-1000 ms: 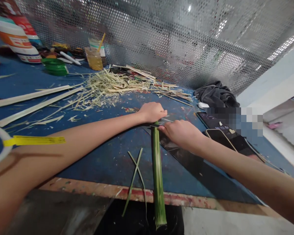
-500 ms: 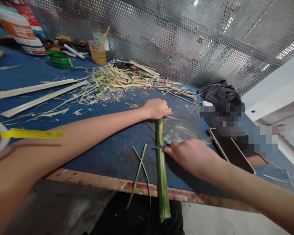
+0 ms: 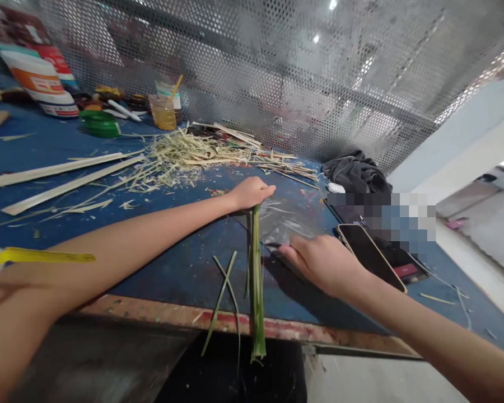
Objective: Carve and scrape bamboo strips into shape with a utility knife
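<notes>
My left hand (image 3: 252, 193) is closed around the far end of a green bamboo stalk (image 3: 257, 280). The stalk reaches toward me across the table edge, its near end over my lap, with pale stripes where the skin is scraped off. To its right, my right hand (image 3: 325, 262) is closed on a small knife; its dark blade (image 3: 273, 244) points left, just apart from the stalk, and its handle is hidden in the fist. Two thin green strips (image 3: 223, 288) lie crossed on the left of the stalk, hanging over the edge.
A heap of pale shavings (image 3: 180, 157) lies at the back, with long flat strips (image 3: 73, 183) to its left. A green tape roll (image 3: 99, 123), a cup (image 3: 163, 112) and white tubs (image 3: 46, 84) stand behind. On the right are a phone (image 3: 372, 254) and dark cloth (image 3: 357, 172).
The knife has come off the stalk to the right. The stalk looks turned, showing a narrower face, and a thin sliver now shows at its left side. The view has shifted slightly.
</notes>
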`<state>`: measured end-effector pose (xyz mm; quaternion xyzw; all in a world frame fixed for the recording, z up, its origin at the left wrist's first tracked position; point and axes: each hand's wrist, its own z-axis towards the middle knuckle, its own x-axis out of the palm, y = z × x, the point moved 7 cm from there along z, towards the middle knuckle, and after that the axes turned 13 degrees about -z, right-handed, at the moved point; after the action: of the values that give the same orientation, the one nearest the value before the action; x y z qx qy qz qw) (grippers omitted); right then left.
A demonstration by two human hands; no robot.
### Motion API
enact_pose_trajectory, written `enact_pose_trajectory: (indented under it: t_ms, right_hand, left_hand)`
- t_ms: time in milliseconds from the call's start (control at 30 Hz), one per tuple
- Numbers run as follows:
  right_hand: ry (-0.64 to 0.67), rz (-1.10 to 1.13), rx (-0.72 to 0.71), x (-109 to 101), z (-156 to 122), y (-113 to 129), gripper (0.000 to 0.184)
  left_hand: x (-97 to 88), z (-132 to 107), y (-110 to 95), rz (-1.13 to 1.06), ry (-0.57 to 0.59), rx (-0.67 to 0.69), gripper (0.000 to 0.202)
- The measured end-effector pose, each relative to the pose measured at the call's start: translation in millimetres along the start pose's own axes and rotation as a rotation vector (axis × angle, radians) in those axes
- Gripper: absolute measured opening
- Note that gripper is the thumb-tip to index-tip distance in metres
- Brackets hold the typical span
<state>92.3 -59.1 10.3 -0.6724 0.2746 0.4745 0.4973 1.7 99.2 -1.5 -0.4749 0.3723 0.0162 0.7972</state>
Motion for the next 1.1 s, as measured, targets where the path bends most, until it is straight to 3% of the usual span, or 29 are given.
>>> enact_pose_trajectory:
  t_ms: [100, 200, 433, 733, 1100]
  right_hand:
    - [-0.009, 0.011, 0.009, -0.2, 46.8, -6.9, 0.049]
    - [-0.039, 0.015, 0.018, 1.0, 74.2, -5.8, 0.053]
    - [-0.047, 0.022, -0.016, 7.7, 80.1, -1.4, 0.053]
    - [-0.025, -0.013, -0.093, 6.9, 35.3, 22.4, 0.048]
    - [-0.120, -0.036, -0.301, 4.5, -74.9, 73.5, 0.023]
  left_hand:
    - [0.9, -0.4, 1.3, -0.030, 0.014, 0.024, 0.054]
    - [0.9, 0.4, 2.5, -0.059, 0.019, 0.041, 0.055]
    - [-1.5, 0.1, 3.3, -0.073, -0.032, 0.062, 0.054]
    - [-1.5, 0.8, 1.9, -0.072, -0.031, 0.051, 0.054]
    - [-1.6, 1.0, -3.6, -0.044, -0.025, 0.047, 0.055]
